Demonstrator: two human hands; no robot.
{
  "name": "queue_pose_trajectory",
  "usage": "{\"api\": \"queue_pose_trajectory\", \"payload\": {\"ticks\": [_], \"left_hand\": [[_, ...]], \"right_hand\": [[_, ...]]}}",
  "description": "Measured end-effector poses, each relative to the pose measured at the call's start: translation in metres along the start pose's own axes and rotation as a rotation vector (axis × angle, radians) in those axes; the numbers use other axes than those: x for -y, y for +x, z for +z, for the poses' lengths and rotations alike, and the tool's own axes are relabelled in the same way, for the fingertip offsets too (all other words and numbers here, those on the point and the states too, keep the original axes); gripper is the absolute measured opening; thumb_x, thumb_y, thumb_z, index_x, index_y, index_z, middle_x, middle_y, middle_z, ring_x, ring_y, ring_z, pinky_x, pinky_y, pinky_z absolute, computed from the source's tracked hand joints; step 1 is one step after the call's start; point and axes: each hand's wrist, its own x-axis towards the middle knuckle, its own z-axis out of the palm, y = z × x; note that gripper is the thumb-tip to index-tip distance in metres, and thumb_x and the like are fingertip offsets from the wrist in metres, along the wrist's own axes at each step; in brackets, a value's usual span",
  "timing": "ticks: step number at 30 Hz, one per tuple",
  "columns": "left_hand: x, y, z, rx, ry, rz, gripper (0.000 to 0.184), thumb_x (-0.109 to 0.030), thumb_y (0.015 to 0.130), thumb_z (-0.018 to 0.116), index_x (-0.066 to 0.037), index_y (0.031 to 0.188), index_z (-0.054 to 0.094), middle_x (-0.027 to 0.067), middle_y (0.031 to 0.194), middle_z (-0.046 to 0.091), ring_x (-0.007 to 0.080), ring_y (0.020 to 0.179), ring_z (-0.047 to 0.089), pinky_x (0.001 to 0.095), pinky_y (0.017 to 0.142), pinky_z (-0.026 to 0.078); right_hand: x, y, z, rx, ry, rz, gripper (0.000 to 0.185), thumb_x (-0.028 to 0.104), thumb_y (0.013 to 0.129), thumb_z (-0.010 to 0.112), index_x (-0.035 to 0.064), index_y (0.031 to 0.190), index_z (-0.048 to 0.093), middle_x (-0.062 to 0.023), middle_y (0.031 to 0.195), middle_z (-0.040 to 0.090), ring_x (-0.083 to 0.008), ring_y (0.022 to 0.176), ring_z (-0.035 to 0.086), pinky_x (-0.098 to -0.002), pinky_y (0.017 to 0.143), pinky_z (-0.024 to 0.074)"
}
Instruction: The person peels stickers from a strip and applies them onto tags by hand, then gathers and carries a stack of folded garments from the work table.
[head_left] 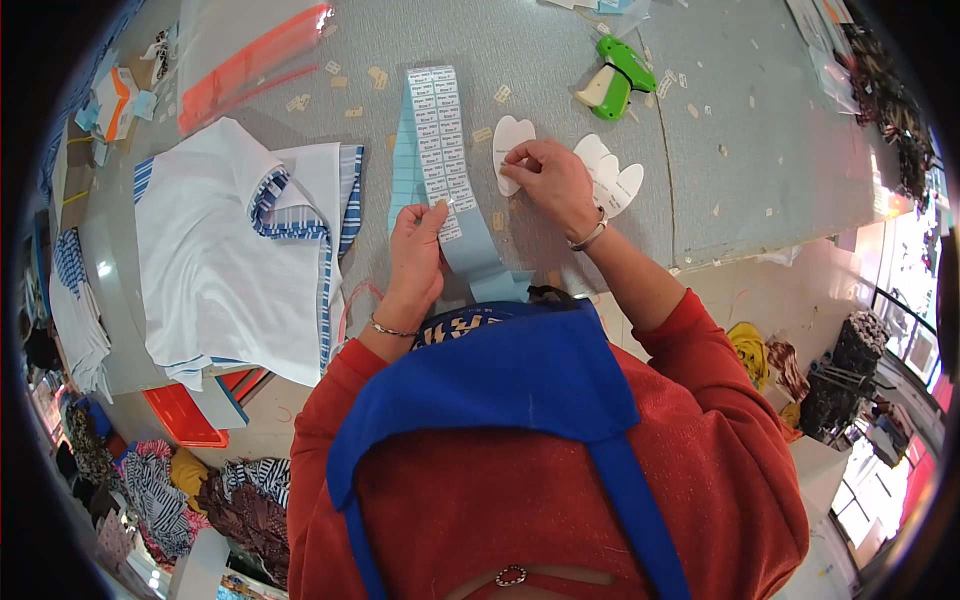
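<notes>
My left hand (418, 255) pinches the edge of a long strip of printed stickers (438, 130) on light-blue backing, near its lower end. Below the pinch the backing is bare and hangs off the table edge toward me. My right hand (558, 185) has thumb and forefinger pressed together over a white scallop-edged paper tag (514, 133); whatever is between the fingertips is too small to make out. Just right of that hand, several more white tags (625, 182) lie fanned out, partly overlapping, with small print on them.
A green tagging gun (622, 80) lies at the back right. White garments with blue striped trim (230, 260) are piled at left. Behind them is a plastic bag with an orange-red strip (255, 65). Small paper bits dot the grey table (720, 150). An orange-red crate (185, 415) stands below.
</notes>
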Motion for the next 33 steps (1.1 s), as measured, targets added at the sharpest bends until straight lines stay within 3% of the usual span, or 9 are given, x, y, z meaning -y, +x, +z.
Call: {"api": "queue_pose_trajectory", "payload": {"ticks": [6, 12, 15, 18, 21, 24, 28, 31, 33], "left_hand": [[0.001, 0.0, -0.001, 0.005, -0.019, 0.008, 0.017, -0.013, 0.089, 0.061, -0.006, 0.094, 0.046, 0.0045, 0.083, 0.059, 0.0101, 0.067, 0.06, 0.0235, 0.056, 0.052], [0.0, -0.002, -0.002, 0.023, -0.015, 0.02, 0.016, -0.012, 0.089, 0.061, -0.006, 0.094, 0.046, 0.0045, 0.084, 0.059, 0.0102, 0.069, 0.06, 0.0239, 0.058, 0.052], [0.0, -0.003, -0.002, 0.017, -0.04, 0.015, 0.017, -0.011, 0.089, 0.061, -0.006, 0.094, 0.046, 0.0047, 0.084, 0.059, 0.0104, 0.07, 0.06, 0.0236, 0.058, 0.052], [0.001, -0.002, -0.004, 0.014, -0.031, 0.013, 0.017, -0.011, 0.089, 0.061, -0.006, 0.094, 0.046, 0.005, 0.085, 0.06, 0.0104, 0.071, 0.06, 0.0236, 0.059, 0.052], [0.003, -0.001, -0.004, 0.011, -0.042, 0.013, 0.017, -0.011, 0.089, 0.061, -0.005, 0.094, 0.046, 0.0052, 0.085, 0.06, 0.0105, 0.07, 0.06, 0.0234, 0.06, 0.052], [0.001, -0.002, -0.002, 0.004, -0.04, 0.011, 0.017, -0.01, 0.089, 0.061, -0.005, 0.094, 0.046, 0.0052, 0.085, 0.06, 0.0106, 0.07, 0.06, 0.0232, 0.061, 0.052], [-0.001, -0.003, 0.001, 0.02, -0.045, 0.008, 0.017, -0.011, 0.089, 0.062, -0.006, 0.095, 0.047, 0.0051, 0.085, 0.06, 0.0108, 0.07, 0.06, 0.0244, 0.059, 0.052], [-0.003, -0.003, 0.003, 0.048, -0.065, -0.004, 0.017, -0.012, 0.089, 0.062, -0.007, 0.095, 0.047, 0.0048, 0.086, 0.061, 0.011, 0.07, 0.062, 0.0254, 0.058, 0.053], [-0.006, -0.005, 0.007, 0.059, -0.077, -0.007, 0.017, -0.013, 0.089, 0.062, -0.008, 0.096, 0.047, 0.0045, 0.087, 0.062, 0.0113, 0.07, 0.062, 0.0258, 0.058, 0.053]], "right_hand": [[0.011, 0.008, -0.008, -0.108, -0.28, -0.103, 0.065, 0.024, 0.066, 0.076, 0.0219, 0.126, 0.051, -0.0119, 0.098, 0.052, -0.03, 0.094, 0.052, -0.0406, 0.084, 0.0404], [0.012, 0.02, -0.014, 0.026, -0.331, -0.171, 0.068, 0.023, 0.062, 0.077, 0.0219, 0.124, 0.051, -0.0142, 0.107, 0.05, -0.0339, 0.106, 0.046, -0.0448, 0.089, 0.036], [0.006, 0.019, -0.008, -0.12, -0.247, -0.267, 0.059, 0.018, 0.063, 0.076, 0.0154, 0.117, 0.054, -0.0135, 0.106, 0.054, -0.0313, 0.102, 0.052, -0.0416, 0.091, 0.0349], [-0.008, 0.022, -0.006, -0.09, -0.035, -0.234, 0.048, 0.013, 0.068, 0.074, 0.0089, 0.111, 0.054, -0.0096, 0.093, 0.062, -0.022, 0.087, 0.059, -0.0348, 0.083, 0.0411], [-0.011, 0.016, -0.02, 0.009, 0.28, -0.023, 0.04, 0.009, 0.073, 0.072, 0.004, 0.108, 0.054, -0.0044, 0.078, 0.064, -0.0123, 0.07, 0.059, -0.0274, 0.068, 0.0453], [-0.017, 0.009, -0.042, 0.021, 0.269, 0.022, 0.036, 0.01, 0.075, 0.072, 0.0022, 0.106, 0.055, -0.0033, 0.073, 0.062, -0.0085, 0.065, 0.057, -0.0239, 0.058, 0.0455], [-0.042, 0.004, -0.057, -0.042, 0.218, 0.03, 0.037, 0.01, 0.074, 0.072, 0.003, 0.107, 0.056, -0.0031, 0.071, 0.061, -0.0085, 0.063, 0.057, -0.0243, 0.058, 0.0456], [-0.047, -0.002, -0.066, -0.113, -0.008, 0.066, 0.039, 0.012, 0.073, 0.074, 0.0047, 0.107, 0.058, -0.0052, 0.072, 0.062, -0.0127, 0.063, 0.059, -0.0267, 0.061, 0.0456], [-0.053, -0.005, -0.062, -0.301, -0.312, -0.117, 0.04, 0.015, 0.072, 0.075, 0.0056, 0.107, 0.059, -0.0055, 0.073, 0.062, -0.0169, 0.068, 0.058, -0.0297, 0.067, 0.0447]]}}
